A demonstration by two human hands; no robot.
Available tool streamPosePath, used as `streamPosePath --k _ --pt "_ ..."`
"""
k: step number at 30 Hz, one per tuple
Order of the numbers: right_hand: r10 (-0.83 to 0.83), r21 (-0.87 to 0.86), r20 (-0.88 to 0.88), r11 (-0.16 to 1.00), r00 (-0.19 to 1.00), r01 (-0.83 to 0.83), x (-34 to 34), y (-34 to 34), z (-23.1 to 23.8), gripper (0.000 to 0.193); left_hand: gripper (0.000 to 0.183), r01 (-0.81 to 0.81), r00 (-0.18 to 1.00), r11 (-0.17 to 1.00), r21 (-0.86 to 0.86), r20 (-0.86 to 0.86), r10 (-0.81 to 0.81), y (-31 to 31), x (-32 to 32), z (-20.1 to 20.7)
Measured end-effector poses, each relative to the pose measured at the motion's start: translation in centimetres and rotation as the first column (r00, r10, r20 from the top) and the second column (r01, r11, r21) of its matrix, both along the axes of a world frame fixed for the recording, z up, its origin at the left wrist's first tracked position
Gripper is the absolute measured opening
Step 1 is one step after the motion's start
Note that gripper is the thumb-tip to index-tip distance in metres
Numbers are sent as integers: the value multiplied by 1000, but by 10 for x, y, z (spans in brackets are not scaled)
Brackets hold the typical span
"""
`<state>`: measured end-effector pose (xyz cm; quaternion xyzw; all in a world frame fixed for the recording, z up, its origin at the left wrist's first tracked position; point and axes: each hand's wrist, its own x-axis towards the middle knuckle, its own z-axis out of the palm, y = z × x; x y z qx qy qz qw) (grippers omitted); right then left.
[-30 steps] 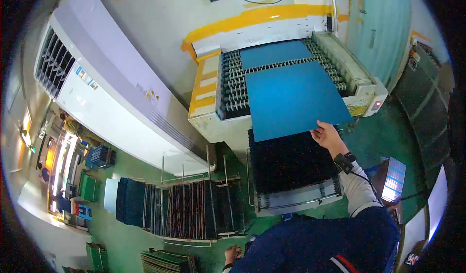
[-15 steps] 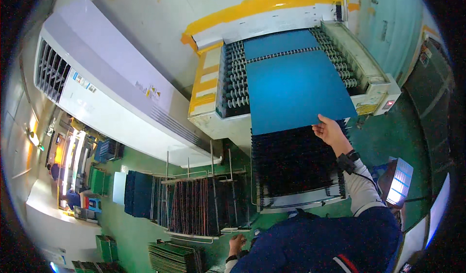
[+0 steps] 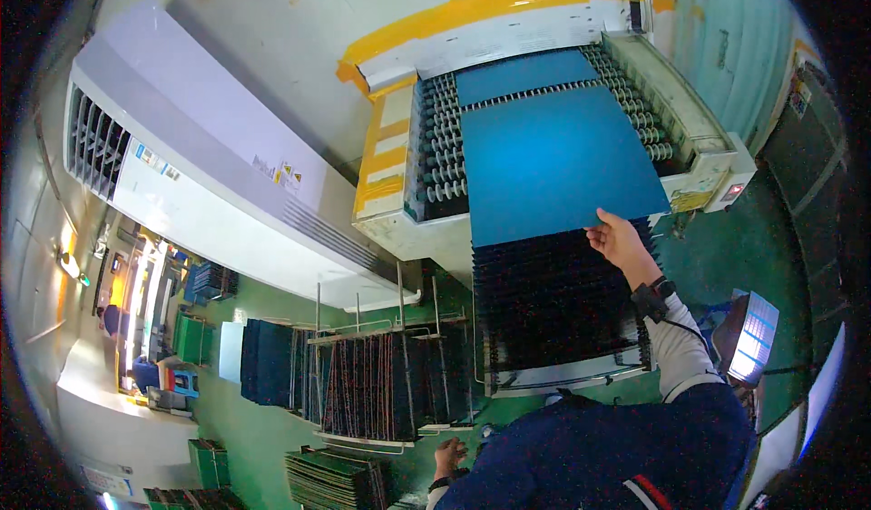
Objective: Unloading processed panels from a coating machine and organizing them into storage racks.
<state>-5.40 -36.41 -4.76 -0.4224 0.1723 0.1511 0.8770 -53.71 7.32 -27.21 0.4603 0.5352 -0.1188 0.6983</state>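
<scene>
A large flat blue panel (image 3: 553,161) lies on the rollers, its near edge reaching out over a rack (image 3: 553,306) filled with a dense row of dark sheets. At that near edge, toward its right corner, my right hand (image 3: 619,238) is closed in a pinch, thumb on top and fingers curled underneath. Farther back, a second blue panel (image 3: 526,76) rests flat on the rollers. My left hand (image 3: 449,457) hangs low beside my body, well away from the panels. Its fingers are loosely bent and a little apart, with no object visible in them.
The roller machine (image 3: 435,161) has pale side walls and a red switch (image 3: 736,191) at its right front. A tall white air conditioner (image 3: 227,192) stands left. Below it is a metal rack (image 3: 372,378) of upright panels, with more stacked panels (image 3: 331,478) on the green floor.
The view has shifted slightly. My right hand stays at the near edge of the front blue panel, and the two panels keep almost the same place on the rollers.
</scene>
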Motion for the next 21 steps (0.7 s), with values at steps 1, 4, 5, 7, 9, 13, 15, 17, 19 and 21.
streamPosePath --k 1,4,5,7,9,13,15,17,19,21 --pt "3 11 -1 1000 1000 -3 1 0 -2 26 36 -18 1000 1000 -16 -1 18 2 -2 -3" --pt "30 39 -2 999 1000 -29 5 9 -3 26 37 176 947 964 201 234 -221 6 -24 -25" --pt "35 40 -2 999 999 -35 4 11 -1 26 38 100 975 988 120 187 -121 6 -25 -27" --pt "16 26 -8 1000 1000 -16 2 3 -2 26 39 -43 996 998 -41 71 45 -5 -6 -10" --pt "20 21 -25 1000 999 -20 4 4 -1 26 38 -31 996 1000 7 86 30 -7 -9 -7" --pt "-5 8 -40 1000 999 5 8 6 -2 25 36 -4 1000 999 45 27 3 -10 -10 -3" --pt "10 13 -34 1000 999 -9 9 6 0 24 34 30 999 993 110 42 -35 -14 -14 -2" --pt "13 14 -11 1000 1000 -13 12 6 -1 25 33 24 998 992 124 56 -31 -14 -16 -3" --pt "8 3 -11 1000 1000 -8 12 5 -2 25 32 -11 998 997 78 57 7 -14 -22 -7" --pt "13 -9 -20 1000 1000 -13 16 10 -1 26 32 -5 985 1000 21 171 2 -10 -37 -15"
